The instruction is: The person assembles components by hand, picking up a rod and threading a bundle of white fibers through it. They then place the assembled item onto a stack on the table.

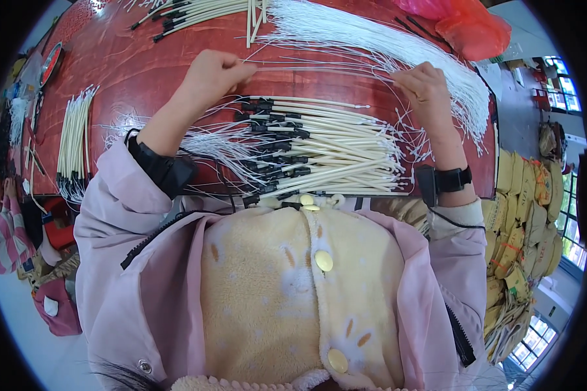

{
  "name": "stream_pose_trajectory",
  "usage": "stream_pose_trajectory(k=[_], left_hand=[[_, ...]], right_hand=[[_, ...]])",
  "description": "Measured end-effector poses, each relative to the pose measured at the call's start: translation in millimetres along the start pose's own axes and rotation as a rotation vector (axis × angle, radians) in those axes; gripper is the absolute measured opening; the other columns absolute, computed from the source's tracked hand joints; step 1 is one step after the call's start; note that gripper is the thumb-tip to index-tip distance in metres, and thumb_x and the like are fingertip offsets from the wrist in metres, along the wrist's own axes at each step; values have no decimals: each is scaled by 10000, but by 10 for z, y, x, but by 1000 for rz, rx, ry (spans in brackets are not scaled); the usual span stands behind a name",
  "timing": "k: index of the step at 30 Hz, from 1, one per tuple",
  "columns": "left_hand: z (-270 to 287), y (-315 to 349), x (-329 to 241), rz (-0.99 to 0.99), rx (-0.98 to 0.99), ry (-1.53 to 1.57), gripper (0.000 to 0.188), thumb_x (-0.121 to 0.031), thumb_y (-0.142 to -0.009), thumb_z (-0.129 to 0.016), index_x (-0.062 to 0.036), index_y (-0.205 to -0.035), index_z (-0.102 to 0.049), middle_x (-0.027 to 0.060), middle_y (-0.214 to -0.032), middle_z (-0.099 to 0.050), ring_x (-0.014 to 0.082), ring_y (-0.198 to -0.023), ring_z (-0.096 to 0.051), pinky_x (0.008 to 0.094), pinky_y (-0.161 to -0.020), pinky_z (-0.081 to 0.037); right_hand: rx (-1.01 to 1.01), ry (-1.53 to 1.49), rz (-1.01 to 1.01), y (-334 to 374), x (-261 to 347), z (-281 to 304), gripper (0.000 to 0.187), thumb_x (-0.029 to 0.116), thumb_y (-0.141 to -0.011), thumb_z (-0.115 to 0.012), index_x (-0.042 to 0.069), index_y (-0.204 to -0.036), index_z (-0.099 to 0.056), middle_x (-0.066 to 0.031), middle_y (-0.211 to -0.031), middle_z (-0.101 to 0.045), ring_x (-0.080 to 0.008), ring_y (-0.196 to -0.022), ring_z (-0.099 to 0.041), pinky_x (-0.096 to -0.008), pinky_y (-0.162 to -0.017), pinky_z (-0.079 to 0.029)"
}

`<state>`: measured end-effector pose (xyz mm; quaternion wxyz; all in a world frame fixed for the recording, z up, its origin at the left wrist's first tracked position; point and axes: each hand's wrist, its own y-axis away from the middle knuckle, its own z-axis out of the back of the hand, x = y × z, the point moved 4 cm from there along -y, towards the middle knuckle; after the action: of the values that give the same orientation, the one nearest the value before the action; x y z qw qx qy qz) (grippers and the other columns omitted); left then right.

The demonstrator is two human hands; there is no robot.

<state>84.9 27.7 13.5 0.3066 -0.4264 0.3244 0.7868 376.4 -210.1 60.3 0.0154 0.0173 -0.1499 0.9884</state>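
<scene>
The left hand was pinched shut on one end of a thin cream tube, and the right hand closed its fingertips on the other end, near the loose white wires. Held so, the tube lay stretched level between the two hands, just above the red desk, likely so that a wire could be fed along it in a straight line.

Below the hands, near the desk's front edge, lay a pile of finished tubes with black caps turned to the left and fine wire tails fanning out, all pointing the same way, probably to keep them easy to count. A sheaf of white wires ran from the far edge toward the right edge, within reach of the right hand. A smaller bundle of tubes sat by the left edge, and another bundle at the far edge. A red plastic bag lay at the far right corner.
</scene>
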Motion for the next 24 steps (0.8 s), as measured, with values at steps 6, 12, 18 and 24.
stream_pose_trajectory(k=[6,12,18,24], left_hand=[[48,24,229,-126,-161,-427,311,-279,-875,-719,22,-794,-713,105,-598,-615,175,-555,-591,344,-563,-442],[72,18,277,-139,-181,-405,305,-273,-867,-724,24,-799,-707,131,-612,-619,200,-554,-597,364,-573,-453],[87,43,324,-86,-159,-227,310,-268,-875,-719,24,-775,-696,128,-611,-618,185,-553,-592,363,-563,-456],[207,26,555,123,-103,1,272,-283,-853,-710,-20,-785,-734,175,-673,-664,329,-637,-658,406,-628,-523]], right_hand=[[28,16,10,210,-24,-141,529,466,-921,-585,98,-1296,-648,-87,-1286,-650,-300,-1093,-555,-414,-984,-418],[88,-117,78,145,230,-273,856,718,-930,-344,35,-1407,-541,-129,-1430,-552,-363,-1211,-497,-450,-1074,-362],[169,-132,84,168,342,-399,889,722,-920,-370,-3,-1413,-515,-137,-1478,-499,-378,-1266,-465,-460,-1110,-334],[229,-162,83,178,347,-365,859,682,-941,-383,-30,-1403,-513,-138,-1498,-477,-384,-1304,-436,-461,-1128,-322]])
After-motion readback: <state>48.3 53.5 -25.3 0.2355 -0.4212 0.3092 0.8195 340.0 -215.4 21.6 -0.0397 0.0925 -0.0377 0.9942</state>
